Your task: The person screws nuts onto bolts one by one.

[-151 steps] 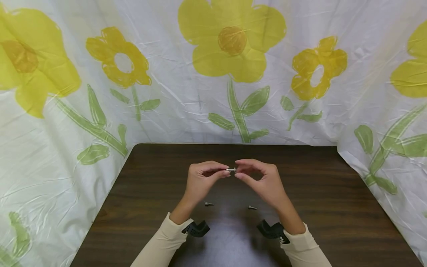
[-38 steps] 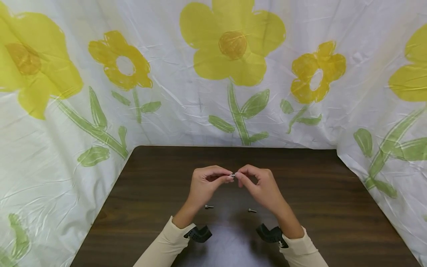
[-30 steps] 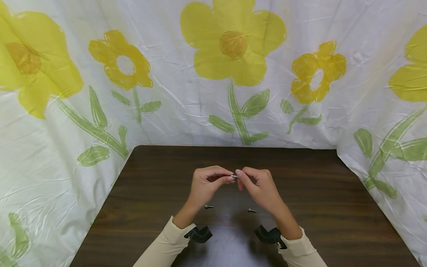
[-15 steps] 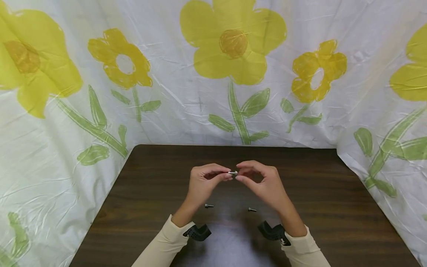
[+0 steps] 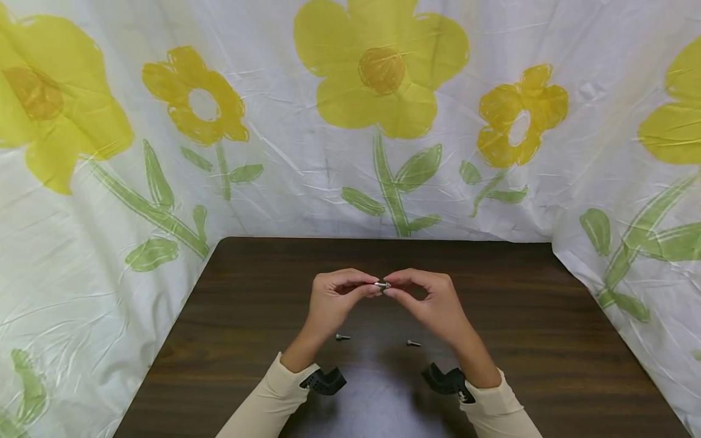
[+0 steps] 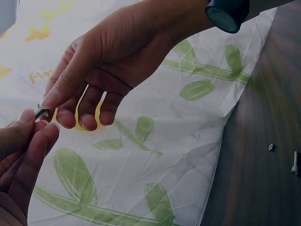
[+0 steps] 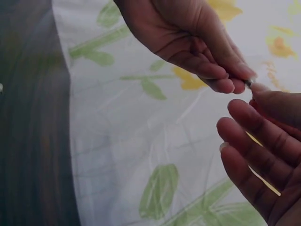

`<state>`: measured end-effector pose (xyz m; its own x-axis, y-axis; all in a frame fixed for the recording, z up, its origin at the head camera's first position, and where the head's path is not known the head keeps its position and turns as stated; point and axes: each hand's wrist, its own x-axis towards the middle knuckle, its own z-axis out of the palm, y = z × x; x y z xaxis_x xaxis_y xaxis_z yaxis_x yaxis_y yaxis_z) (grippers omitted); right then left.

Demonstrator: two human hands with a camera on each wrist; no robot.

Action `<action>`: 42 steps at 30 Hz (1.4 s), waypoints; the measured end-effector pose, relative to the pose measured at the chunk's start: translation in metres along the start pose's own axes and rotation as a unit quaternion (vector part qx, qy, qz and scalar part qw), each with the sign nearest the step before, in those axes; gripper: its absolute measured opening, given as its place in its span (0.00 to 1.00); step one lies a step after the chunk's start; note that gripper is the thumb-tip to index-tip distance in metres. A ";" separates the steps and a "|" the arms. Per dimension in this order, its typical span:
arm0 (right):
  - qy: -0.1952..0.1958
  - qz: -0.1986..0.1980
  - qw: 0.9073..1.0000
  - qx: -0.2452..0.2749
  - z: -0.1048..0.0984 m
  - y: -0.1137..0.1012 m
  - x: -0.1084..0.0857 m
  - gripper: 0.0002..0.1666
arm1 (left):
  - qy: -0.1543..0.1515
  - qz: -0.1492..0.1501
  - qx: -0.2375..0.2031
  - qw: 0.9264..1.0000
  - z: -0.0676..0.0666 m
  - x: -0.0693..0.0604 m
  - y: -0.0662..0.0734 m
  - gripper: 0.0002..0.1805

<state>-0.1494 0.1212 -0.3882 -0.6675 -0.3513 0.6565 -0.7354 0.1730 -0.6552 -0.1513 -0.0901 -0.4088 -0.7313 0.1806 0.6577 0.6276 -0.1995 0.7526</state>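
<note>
In the head view both hands meet above the middle of the table over a small metal bolt (image 5: 383,285), held level. My left hand (image 5: 335,295) pinches its left end between thumb and fingertips. My right hand (image 5: 429,298) has thumb and index finger at the right end, where a wider metal part shows. Fingers hide much of the bolt, so I cannot tell whether that part is the head or a nut. In the left wrist view a dark metal end (image 6: 43,113) shows between the fingertips. The right wrist view shows a glint of metal (image 7: 248,84) there.
On the dark wooden table (image 5: 246,304) lie two small metal screws, a left screw (image 5: 342,337) and a right screw (image 5: 413,343), nearer the person than the hands. A white curtain (image 5: 306,182) with yellow flowers surrounds the table. Black wrist cameras (image 5: 324,381) sit on both wrists.
About a second ago the right fingers were pinched and rolled at the bolt's end. Half a second ago they stood apart around it; now they have closed in again. The left hand stays nearly still.
</note>
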 end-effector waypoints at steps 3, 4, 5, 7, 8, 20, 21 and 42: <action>-0.011 0.010 1.000 0.005 0.000 0.000 0.000 0.11 | -0.002 -0.002 0.001 1.000 0.000 0.000 0.000 0.06; -0.015 0.014 1.000 0.006 0.000 0.000 0.000 0.10 | -0.003 -0.001 0.003 1.000 0.000 0.000 0.000 0.06; -0.019 0.018 1.000 0.007 0.000 0.000 -0.001 0.09 | -0.003 -0.001 0.005 1.000 0.001 0.000 0.001 0.06; -0.028 0.025 0.999 0.009 0.001 0.001 -0.001 0.08 | -0.003 0.001 0.009 1.000 0.001 0.000 0.000 0.06; -0.030 0.028 0.999 0.008 0.001 0.001 -0.001 0.08 | -0.004 0.002 0.012 1.000 0.001 0.000 0.000 0.06; -0.027 0.045 0.999 -0.008 0.006 0.000 -0.002 0.20 | -0.010 0.010 0.021 1.000 0.003 -0.001 -0.001 0.08; -0.029 0.046 0.998 -0.010 0.006 0.000 -0.002 0.21 | -0.010 0.009 0.022 1.000 0.003 -0.001 -0.001 0.08; 0.022 -0.011 1.000 0.000 0.003 -0.007 0.003 0.18 | 0.005 -0.004 -0.004 1.000 0.000 0.000 0.000 0.05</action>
<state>-0.1460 0.1158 -0.3829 -0.6562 -0.3145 0.6859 -0.7495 0.1663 -0.6407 -0.1514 -0.0900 -0.4093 -0.7390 0.1732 0.6511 0.6192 -0.2064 0.7577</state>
